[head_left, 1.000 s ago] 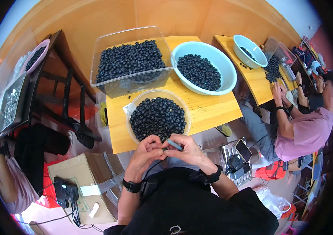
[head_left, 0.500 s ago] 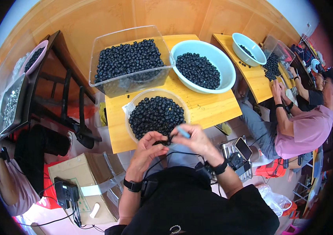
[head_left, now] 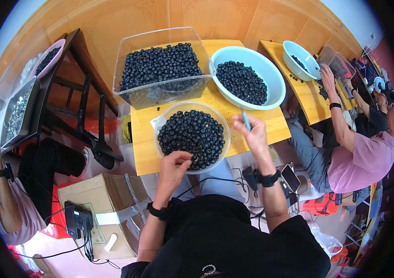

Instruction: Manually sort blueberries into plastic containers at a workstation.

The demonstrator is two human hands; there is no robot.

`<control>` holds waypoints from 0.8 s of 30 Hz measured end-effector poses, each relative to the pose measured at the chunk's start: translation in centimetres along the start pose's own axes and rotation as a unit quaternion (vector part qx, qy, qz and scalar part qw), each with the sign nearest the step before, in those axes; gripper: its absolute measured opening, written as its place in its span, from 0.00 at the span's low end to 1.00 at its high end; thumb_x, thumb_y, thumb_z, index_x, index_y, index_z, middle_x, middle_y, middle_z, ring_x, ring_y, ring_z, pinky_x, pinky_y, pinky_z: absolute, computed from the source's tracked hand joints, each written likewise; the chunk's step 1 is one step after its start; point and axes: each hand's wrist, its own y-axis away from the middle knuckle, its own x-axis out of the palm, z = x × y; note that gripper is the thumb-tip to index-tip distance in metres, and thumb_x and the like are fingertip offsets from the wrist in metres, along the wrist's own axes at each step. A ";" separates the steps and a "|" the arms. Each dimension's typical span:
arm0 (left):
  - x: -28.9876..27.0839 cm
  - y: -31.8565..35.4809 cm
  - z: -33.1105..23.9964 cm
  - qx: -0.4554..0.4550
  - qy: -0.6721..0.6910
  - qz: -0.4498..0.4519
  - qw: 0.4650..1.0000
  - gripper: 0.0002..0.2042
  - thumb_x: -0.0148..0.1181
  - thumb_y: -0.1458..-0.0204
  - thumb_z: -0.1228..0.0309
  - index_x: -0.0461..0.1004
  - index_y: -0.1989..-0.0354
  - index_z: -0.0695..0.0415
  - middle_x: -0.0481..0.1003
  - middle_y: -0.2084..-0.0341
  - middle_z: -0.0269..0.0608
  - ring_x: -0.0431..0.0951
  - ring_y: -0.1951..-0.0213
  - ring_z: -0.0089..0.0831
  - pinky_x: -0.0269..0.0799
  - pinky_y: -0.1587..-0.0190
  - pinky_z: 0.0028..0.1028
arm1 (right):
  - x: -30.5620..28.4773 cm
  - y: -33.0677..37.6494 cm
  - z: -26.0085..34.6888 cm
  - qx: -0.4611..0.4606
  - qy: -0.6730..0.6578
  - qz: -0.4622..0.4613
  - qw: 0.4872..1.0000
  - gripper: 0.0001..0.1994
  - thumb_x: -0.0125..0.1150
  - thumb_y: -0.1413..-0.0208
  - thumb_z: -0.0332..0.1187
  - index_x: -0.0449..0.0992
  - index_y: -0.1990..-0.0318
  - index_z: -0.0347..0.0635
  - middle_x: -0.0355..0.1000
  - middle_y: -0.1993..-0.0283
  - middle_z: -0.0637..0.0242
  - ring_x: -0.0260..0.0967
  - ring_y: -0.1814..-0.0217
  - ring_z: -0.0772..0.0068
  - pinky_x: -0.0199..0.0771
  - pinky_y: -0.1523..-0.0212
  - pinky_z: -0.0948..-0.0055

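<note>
- Right hand (head_left: 255,134) grips slim light-blue stick-shaped tool (head_left: 246,121).
- Left hand (head_left: 174,165) pinched at round clear plastic tub (head_left: 228,134); contents can't tell.
- Small black ring-shaped beads (head_left: 190,132) in tub: plenty left, apparently.
- Light-blue round plastic basin (head_left: 275,85) part-filled.

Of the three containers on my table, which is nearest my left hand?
The round clear tub; your left hand is over its near rim. The pale blue basin and rectangular clear box sit farther back.
</note>
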 end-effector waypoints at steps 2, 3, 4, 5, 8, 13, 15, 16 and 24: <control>0.9 -0.6 -1.0 0.005 -0.035 0.003 0.999 0.09 0.61 0.59 0.80 0.75 0.66 0.64 0.76 0.72 0.40 0.76 0.71 0.26 0.72 0.68 0.24 | 1.0 1.6 -1.8 0.021 -0.019 0.011 1.000 0.06 0.58 0.50 0.24 0.77 0.64 0.34 0.74 0.71 0.69 0.70 0.70 0.81 0.70 0.67 0.80; 1.3 -0.9 -1.1 0.030 -0.098 0.035 0.994 0.10 0.62 0.60 0.80 0.75 0.66 0.64 0.75 0.73 0.41 0.76 0.73 0.27 0.72 0.69 0.24 | 1.3 2.2 -2.6 0.041 -0.038 0.023 0.998 0.06 0.57 0.50 0.24 0.77 0.64 0.34 0.73 0.72 0.69 0.69 0.73 0.81 0.70 0.69 0.81; 1.6 -1.3 -1.3 0.056 -0.160 0.066 0.983 0.10 0.62 0.61 0.79 0.75 0.67 0.64 0.75 0.75 0.43 0.76 0.74 0.28 0.72 0.69 0.24 | 1.6 2.8 -3.1 0.040 -0.038 0.021 0.998 0.06 0.57 0.50 0.24 0.77 0.64 0.34 0.73 0.72 0.69 0.69 0.73 0.81 0.70 0.69 0.81; 1.9 -1.5 -1.3 0.080 -0.182 0.071 0.977 0.11 0.63 0.63 0.79 0.75 0.68 0.64 0.73 0.77 0.44 0.75 0.75 0.31 0.70 0.70 0.26 | 1.9 3.3 -3.7 0.061 -0.048 0.025 0.997 0.06 0.57 0.49 0.24 0.77 0.64 0.34 0.73 0.72 0.69 0.69 0.73 0.81 0.70 0.70 0.81; 2.2 -2.0 -0.8 0.128 -0.254 0.096 0.954 0.11 0.63 0.64 0.78 0.75 0.68 0.63 0.72 0.76 0.44 0.74 0.75 0.31 0.69 0.71 0.27 | 2.3 4.3 -3.5 0.095 -0.050 0.028 0.994 0.06 0.56 0.48 0.24 0.77 0.64 0.33 0.73 0.72 0.68 0.70 0.73 0.82 0.69 0.70 0.82; 1.8 -2.1 -0.8 0.116 -0.220 0.123 0.961 0.09 0.61 0.62 0.79 0.75 0.68 0.63 0.72 0.74 0.43 0.73 0.75 0.30 0.68 0.71 0.28 | 2.3 4.7 -2.7 0.104 -0.022 0.034 0.994 0.06 0.56 0.48 0.25 0.76 0.64 0.33 0.72 0.74 0.69 0.68 0.73 0.82 0.69 0.69 0.82; 1.6 -2.1 -0.9 0.110 -0.205 0.132 0.964 0.08 0.60 0.61 0.79 0.75 0.69 0.62 0.72 0.73 0.43 0.73 0.74 0.29 0.68 0.70 0.28 | 2.3 4.7 -2.5 0.103 -0.007 0.038 0.994 0.06 0.57 0.48 0.25 0.76 0.64 0.33 0.71 0.75 0.70 0.67 0.73 0.83 0.67 0.69 0.82; 1.6 -2.0 -1.1 0.089 -0.164 0.126 0.974 0.07 0.58 0.57 0.79 0.75 0.67 0.63 0.73 0.71 0.43 0.75 0.72 0.28 0.70 0.69 0.27 | 2.2 4.8 -2.7 0.104 -0.003 0.040 0.994 0.06 0.56 0.48 0.25 0.76 0.64 0.33 0.72 0.74 0.69 0.68 0.73 0.82 0.68 0.69 0.82; -0.5 -1.0 -2.6 -0.104 0.405 0.092 0.904 0.10 0.53 0.47 0.77 0.71 0.57 0.65 0.74 0.65 0.41 0.77 0.62 0.30 0.76 0.60 0.24 | 3.2 5.6 -1.0 0.110 -0.027 0.063 0.992 0.06 0.57 0.48 0.25 0.76 0.64 0.34 0.73 0.73 0.70 0.68 0.72 0.83 0.67 0.71 0.82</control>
